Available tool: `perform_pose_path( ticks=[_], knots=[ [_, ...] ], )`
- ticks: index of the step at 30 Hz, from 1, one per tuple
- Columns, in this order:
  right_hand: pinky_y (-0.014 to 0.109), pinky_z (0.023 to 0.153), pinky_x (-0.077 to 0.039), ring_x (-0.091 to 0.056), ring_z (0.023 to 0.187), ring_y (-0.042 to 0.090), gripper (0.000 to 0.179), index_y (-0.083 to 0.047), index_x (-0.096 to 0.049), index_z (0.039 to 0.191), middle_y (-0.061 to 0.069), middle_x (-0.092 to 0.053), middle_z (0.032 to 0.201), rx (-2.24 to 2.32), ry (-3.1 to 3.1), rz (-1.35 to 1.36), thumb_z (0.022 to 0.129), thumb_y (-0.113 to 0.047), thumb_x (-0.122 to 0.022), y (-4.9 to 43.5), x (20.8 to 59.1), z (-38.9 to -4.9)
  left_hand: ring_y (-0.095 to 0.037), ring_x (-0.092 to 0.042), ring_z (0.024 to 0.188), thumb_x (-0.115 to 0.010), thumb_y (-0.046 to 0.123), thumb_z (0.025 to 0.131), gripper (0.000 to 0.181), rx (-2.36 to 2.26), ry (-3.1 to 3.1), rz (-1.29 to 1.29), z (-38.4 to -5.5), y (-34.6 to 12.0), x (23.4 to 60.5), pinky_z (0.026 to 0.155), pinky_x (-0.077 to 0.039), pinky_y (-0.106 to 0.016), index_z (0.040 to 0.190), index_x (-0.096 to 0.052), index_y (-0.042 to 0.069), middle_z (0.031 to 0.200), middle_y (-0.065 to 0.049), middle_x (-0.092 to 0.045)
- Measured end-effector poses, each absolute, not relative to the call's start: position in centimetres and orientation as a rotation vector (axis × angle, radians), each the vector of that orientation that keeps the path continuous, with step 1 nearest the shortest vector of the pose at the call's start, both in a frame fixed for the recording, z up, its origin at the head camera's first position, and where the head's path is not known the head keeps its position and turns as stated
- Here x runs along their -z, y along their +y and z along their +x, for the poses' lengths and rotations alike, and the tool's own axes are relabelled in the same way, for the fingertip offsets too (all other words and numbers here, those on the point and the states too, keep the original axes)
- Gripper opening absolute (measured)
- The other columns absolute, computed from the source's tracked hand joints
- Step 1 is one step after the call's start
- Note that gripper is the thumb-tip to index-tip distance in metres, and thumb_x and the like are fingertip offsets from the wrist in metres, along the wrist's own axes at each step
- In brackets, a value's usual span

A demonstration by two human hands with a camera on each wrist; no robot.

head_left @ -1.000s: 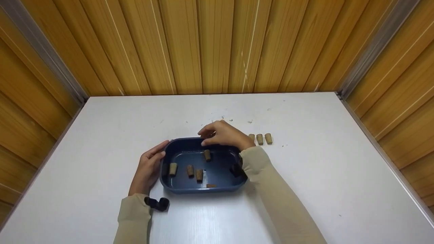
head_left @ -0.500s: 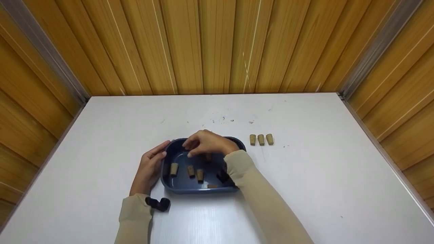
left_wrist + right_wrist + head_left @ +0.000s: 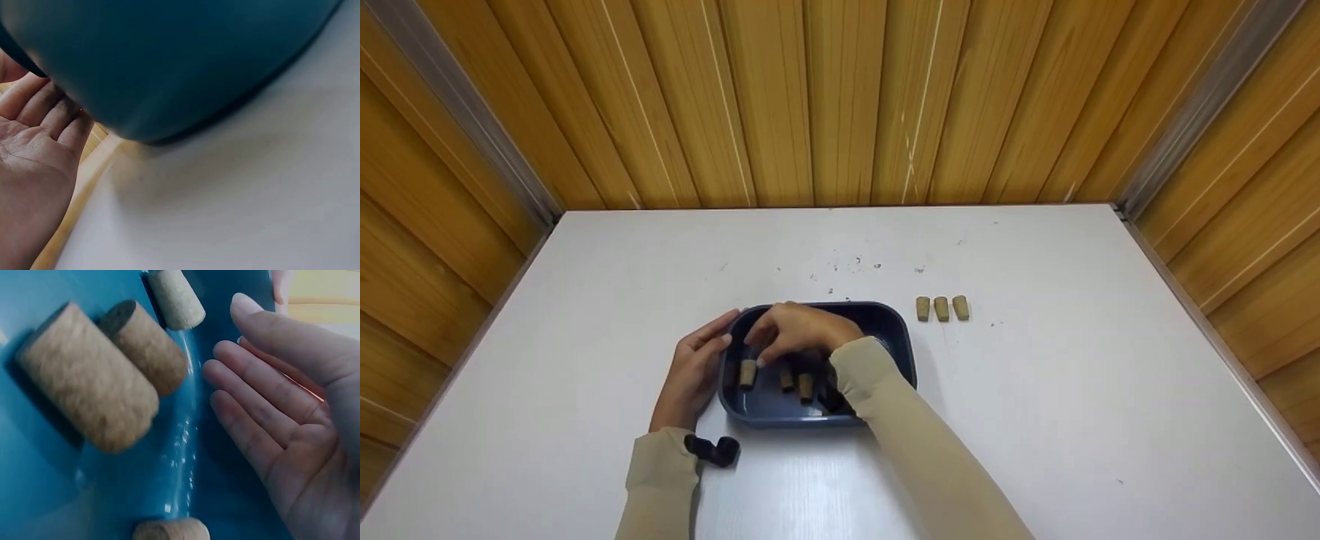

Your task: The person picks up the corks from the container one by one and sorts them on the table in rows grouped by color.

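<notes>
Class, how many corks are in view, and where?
7: three corks in a row on the table, right of the tray; four corks inside it, one seen only from the right wrist. The right hand and sleeve may hide more.

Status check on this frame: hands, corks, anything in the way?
Left hand against tray side. Right hand empty over tray, near pale cork. Three corks on table. Right sleeve blocks part of head view.
</notes>
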State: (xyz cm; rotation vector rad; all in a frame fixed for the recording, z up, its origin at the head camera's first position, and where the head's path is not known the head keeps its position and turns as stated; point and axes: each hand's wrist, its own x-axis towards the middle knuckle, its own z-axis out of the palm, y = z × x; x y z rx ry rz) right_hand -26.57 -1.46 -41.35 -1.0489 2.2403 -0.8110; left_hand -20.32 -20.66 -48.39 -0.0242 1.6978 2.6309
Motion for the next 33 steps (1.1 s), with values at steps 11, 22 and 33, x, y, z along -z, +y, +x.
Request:
perform_pose_path(
  ticks=[11,22,33],
  knots=[
    [0.017,0.069,-0.054,-0.065,0.074,0.005,0.026,-0.012,-0.076,0.101,-0.005,-0.074,0.089,0.664,2.302,-1.047,0.077,-0.021,-0.080,-3.3,42.0,-26.0,-0.013,-0.059,0.119,-0.051,-0.008,0.090,0.045,-2.646,1.671,-0.027,-20.3,-20.6,48.4,0.101,-0.048,-0.024,0.135,-0.047,-0.010,0.125,-0.006,-0.065],
    [0.029,0.049,-0.057,-0.066,0.053,0.019,0.021,-0.013,-0.071,0.085,0.001,-0.068,0.072,0.697,2.290,-0.932,0.073,-0.023,-0.084,-4.0,42.4,-25.2,-0.014,-0.059,0.119,-0.050,-0.007,0.091,0.046,-2.663,1.635,-0.002,-20.2,-20.7,48.3,0.101,-0.048,-0.025,0.136,-0.044,-0.011,0.126,-0.007,-0.064],
    [0.028,0.050,-0.057,-0.067,0.054,0.019,0.013,-0.012,-0.070,0.089,0.001,-0.068,0.077,0.736,2.236,-0.941,0.079,-0.014,-0.077,-3.4,42.2,-25.2,-0.011,-0.059,0.120,-0.051,-0.006,0.091,0.045,-2.624,1.703,-0.029,-20.3,-20.7,48.3,0.104,-0.046,-0.024,0.136,-0.046,-0.010,0.128,-0.005,-0.064]
  ],
)
